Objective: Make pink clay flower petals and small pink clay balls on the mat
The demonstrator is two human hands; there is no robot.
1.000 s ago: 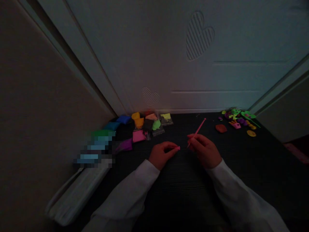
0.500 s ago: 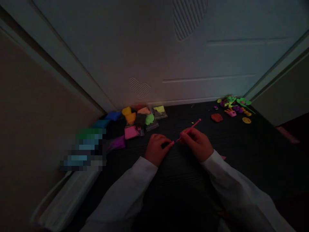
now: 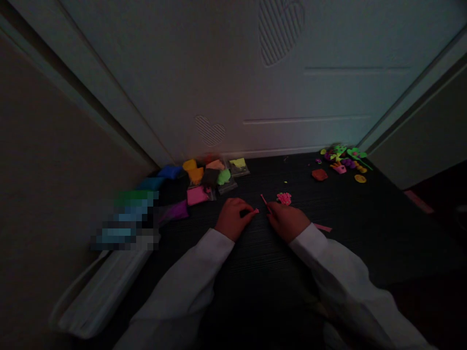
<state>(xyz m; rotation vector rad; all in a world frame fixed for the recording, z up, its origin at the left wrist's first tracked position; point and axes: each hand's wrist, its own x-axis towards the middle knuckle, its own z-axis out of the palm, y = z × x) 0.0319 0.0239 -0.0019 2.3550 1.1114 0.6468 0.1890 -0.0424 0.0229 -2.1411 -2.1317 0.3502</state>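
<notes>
White panelling (image 3: 219,92) backs a dark tabletop (image 3: 251,272), where coloured packets (image 3: 197,195) lie grouped toward the left, probably for easy reach. The right hand (image 3: 289,221) has its fingers closed around a slim pink tool (image 3: 265,203); a pink cluster (image 3: 283,198) lies just beyond. Smallest is a pink piece (image 3: 256,211) near the tool, pinched between fingertips of the left hand (image 3: 233,218), likely being too tiny for more.

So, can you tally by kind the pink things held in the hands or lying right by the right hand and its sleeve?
Small pink piece, in the left hand: 1
Pink stick tool, in the right hand: 1
Pink cluster, just beyond the right hand: 1
Pink strip, by the right sleeve: 1
Total: 4
</notes>
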